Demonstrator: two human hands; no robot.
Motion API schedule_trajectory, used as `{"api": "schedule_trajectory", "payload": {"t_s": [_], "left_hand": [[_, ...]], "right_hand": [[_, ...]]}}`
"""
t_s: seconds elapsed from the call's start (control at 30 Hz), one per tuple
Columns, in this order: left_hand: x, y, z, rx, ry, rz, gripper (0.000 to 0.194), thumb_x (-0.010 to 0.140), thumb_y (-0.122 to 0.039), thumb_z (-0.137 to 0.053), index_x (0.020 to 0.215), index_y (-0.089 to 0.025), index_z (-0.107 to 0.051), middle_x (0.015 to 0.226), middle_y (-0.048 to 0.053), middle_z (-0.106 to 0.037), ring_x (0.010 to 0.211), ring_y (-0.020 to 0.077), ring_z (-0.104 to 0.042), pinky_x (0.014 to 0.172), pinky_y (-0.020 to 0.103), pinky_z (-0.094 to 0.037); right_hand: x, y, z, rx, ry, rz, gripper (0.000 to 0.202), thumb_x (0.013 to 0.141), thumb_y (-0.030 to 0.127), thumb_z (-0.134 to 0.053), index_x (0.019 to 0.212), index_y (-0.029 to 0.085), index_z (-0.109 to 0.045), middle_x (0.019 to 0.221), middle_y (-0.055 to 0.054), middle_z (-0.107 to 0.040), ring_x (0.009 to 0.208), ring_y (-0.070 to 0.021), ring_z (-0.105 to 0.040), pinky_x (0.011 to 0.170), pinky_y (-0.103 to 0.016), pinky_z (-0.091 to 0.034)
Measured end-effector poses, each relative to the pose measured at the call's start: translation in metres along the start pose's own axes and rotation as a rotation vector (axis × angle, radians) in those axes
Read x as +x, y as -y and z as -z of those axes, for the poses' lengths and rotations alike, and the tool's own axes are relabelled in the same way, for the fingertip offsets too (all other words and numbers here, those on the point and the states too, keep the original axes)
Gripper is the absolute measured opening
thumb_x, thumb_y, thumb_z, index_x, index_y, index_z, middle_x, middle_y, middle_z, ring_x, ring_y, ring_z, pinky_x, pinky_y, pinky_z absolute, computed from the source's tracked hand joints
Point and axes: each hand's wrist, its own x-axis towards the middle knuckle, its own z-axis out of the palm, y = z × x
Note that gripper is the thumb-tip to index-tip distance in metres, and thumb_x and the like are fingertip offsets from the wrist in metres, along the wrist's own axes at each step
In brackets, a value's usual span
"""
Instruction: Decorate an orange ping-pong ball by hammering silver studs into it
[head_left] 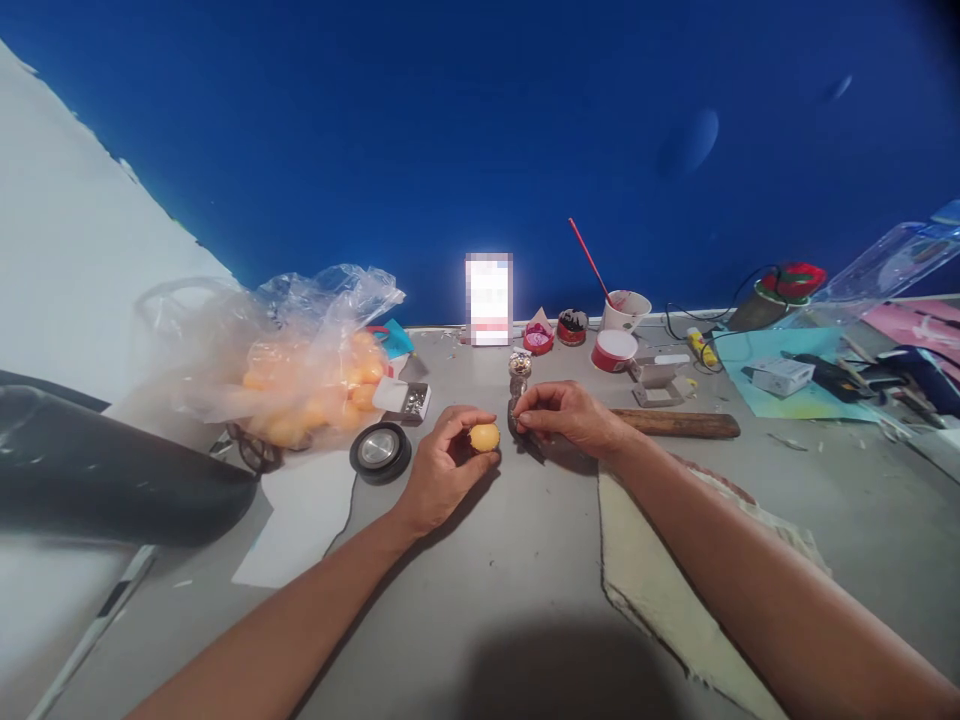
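Note:
My left hand (450, 462) is closed round a small yellow-orange ball (484, 437), held between thumb and fingers just above the table. To its right, the fingers of my right hand (559, 418) are pinched together. Whatever sits between their tips is too small to name. That hand is over a hammer, whose metal head (519, 372) points away from me. The hammer's wooden handle (690, 424) runs out to the right beneath my wrist. Left of my left hand lie a small open box of shiny metal pieces (415, 402) and a round black-and-silver disc (380, 451).
A clear plastic bag of orange balls (315, 385) rests at the left, behind a dark cylinder (112, 465). Along the blue wall stand a bright screen (489, 298), small red tubs and a white cup (634, 308) with a red stick. A pale cloth (660, 570) lies under my right forearm.

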Motion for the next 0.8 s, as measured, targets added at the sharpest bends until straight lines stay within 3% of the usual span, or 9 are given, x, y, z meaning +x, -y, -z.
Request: {"api": "schedule_trajectory", "payload": {"t_s": [0.13,0.2,0.27,0.4,0.53,0.8], "left_hand": [[-0.003,-0.002,-0.001,-0.133,0.090,0.130,0.052,0.078,-0.029,-0.083,0.128,-0.021,-0.068,0.117,0.008,-0.071,0.095,0.0195,-0.068,0.082,0.031,-0.058],[-0.003,-0.003,-0.001,-0.196,0.089,0.163,0.063,0.076,-0.027,-0.085,0.135,-0.022,-0.063,0.123,0.009,-0.072,0.102,0.0208,-0.069,0.088,0.033,-0.059],[-0.003,-0.005,-0.002,-0.201,0.083,0.168,0.060,0.073,-0.024,-0.086,0.130,-0.021,-0.065,0.125,0.010,-0.072,0.105,0.0210,-0.069,0.091,0.032,-0.058],[-0.002,-0.007,0.001,-0.182,0.101,0.168,0.044,0.078,-0.029,-0.084,0.119,-0.019,-0.072,0.116,0.009,-0.074,0.091,0.0181,-0.069,0.081,0.029,-0.057],[-0.001,-0.003,0.002,-0.233,0.082,0.177,0.048,0.080,-0.036,-0.085,0.123,-0.021,-0.071,0.114,0.008,-0.075,0.092,0.0195,-0.070,0.079,0.030,-0.056],[0.002,0.000,0.000,-0.432,0.060,0.255,0.048,0.073,-0.031,-0.091,0.113,-0.019,-0.067,0.096,0.004,-0.076,0.085,0.0207,-0.074,0.076,0.033,-0.059]], "right_hand": [[0.000,0.000,-0.001,-0.004,0.009,0.005,0.029,0.071,0.038,-0.089,0.084,0.016,-0.075,0.073,-0.003,-0.073,0.053,-0.0092,-0.055,0.049,-0.023,-0.044],[0.000,0.000,-0.001,-0.010,0.009,0.007,0.029,0.072,0.039,-0.089,0.084,0.016,-0.075,0.073,-0.003,-0.073,0.053,-0.0092,-0.055,0.049,-0.023,-0.043],[0.000,-0.002,0.000,-0.021,0.013,0.011,0.029,0.073,0.039,-0.088,0.085,0.016,-0.076,0.074,-0.004,-0.074,0.054,-0.0092,-0.055,0.049,-0.023,-0.043],[0.001,-0.005,0.001,-0.049,0.031,0.020,0.028,0.076,0.040,-0.086,0.089,0.016,-0.077,0.077,-0.004,-0.075,0.055,-0.0090,-0.055,0.050,-0.022,-0.043],[-0.001,-0.005,-0.003,-0.019,0.052,0.027,0.026,0.077,0.039,-0.086,0.090,0.018,-0.078,0.076,-0.002,-0.074,0.055,-0.0087,-0.055,0.051,-0.023,-0.044],[-0.005,-0.001,-0.016,0.100,0.021,-0.003,0.030,0.073,0.041,-0.090,0.085,0.018,-0.076,0.075,-0.002,-0.073,0.054,-0.0084,-0.053,0.049,-0.022,-0.042]]}}
